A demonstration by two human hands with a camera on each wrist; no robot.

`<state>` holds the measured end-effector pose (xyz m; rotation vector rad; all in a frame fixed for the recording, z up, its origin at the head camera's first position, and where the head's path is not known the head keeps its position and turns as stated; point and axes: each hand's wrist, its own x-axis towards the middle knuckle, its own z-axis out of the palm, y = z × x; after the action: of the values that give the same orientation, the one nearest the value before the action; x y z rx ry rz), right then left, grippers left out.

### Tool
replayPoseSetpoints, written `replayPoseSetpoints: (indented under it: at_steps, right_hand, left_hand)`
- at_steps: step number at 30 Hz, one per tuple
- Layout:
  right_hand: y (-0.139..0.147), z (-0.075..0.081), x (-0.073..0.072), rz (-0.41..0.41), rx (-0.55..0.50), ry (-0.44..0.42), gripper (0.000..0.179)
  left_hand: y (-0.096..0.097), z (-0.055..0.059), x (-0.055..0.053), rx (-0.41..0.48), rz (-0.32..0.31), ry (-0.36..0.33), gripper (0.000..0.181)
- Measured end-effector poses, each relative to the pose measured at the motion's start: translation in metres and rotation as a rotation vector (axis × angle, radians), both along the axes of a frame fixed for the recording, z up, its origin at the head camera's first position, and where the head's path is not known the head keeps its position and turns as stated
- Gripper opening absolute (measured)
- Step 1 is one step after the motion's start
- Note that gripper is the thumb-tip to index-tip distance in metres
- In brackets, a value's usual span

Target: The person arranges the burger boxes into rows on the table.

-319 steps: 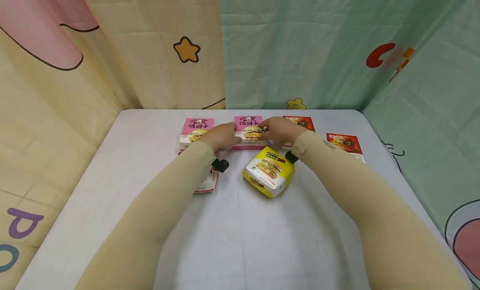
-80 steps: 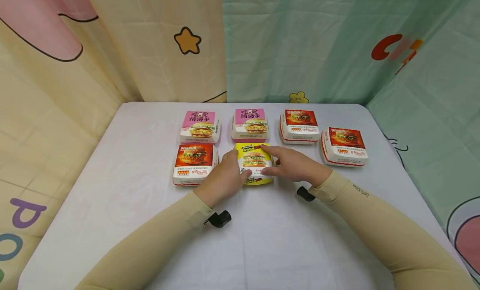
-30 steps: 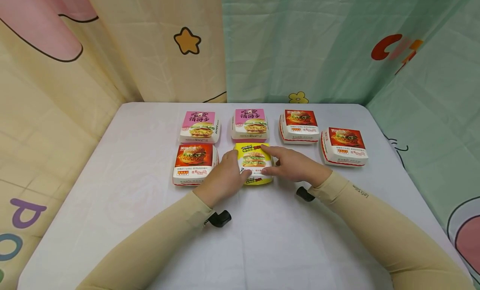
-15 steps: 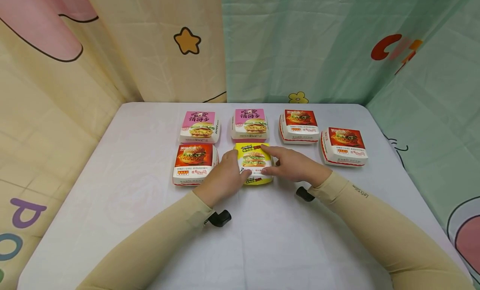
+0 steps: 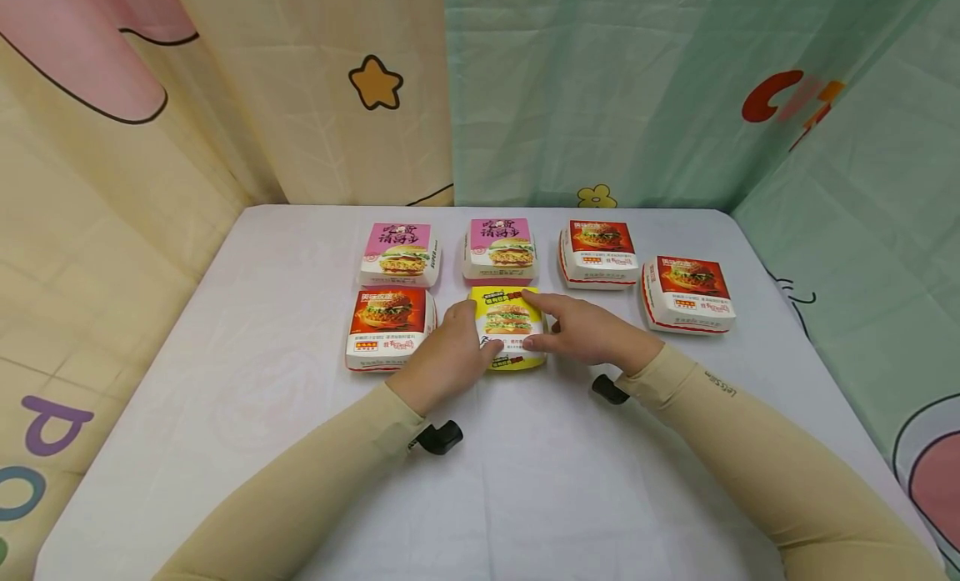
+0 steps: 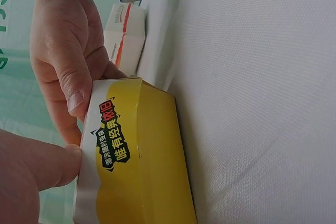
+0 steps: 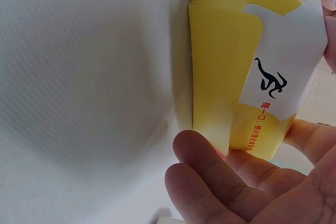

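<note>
Yellow and white card makes the square burger box (image 5: 512,318) in the middle of the head view. It sits flat on the white cloth-covered surface (image 5: 487,498). The person's left hand (image 5: 448,356) is curled on its left side, and the right hand (image 5: 588,329) pinches its right side. The step looks like holding this box straight in its spot. The next move would seem to need both hands to let go softly, so it does not slip crooked. Now count: one yellow box. Two pink ones: a pink and white square card box (image 5: 401,256) at the back left, and a second pink box (image 5: 500,249) just behind the yellow one. Three red ones: a red and white square card box (image 5: 386,327) by the left hand, a second red box (image 5: 598,254) at the back right, and a third red box (image 5: 688,293) farthest right. That makes six.

In the left wrist view, both hands touch the yellow box.

In the right wrist view, two fingers lie by its low corner; I cannot tell if they press.
</note>
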<state>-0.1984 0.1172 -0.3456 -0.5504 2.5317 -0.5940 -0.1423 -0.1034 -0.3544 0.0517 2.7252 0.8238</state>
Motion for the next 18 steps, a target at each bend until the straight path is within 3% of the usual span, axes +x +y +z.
replayPoseSetpoints:
  at_steps: [18]
  right_hand:
    - [0.0007, -0.0002, 0.0015, 0.007, -0.009, 0.012, 0.09]
  left_hand:
    - [-0.0001, 0.0011, 0.0003, -0.02, -0.002, -0.009, 0.089]
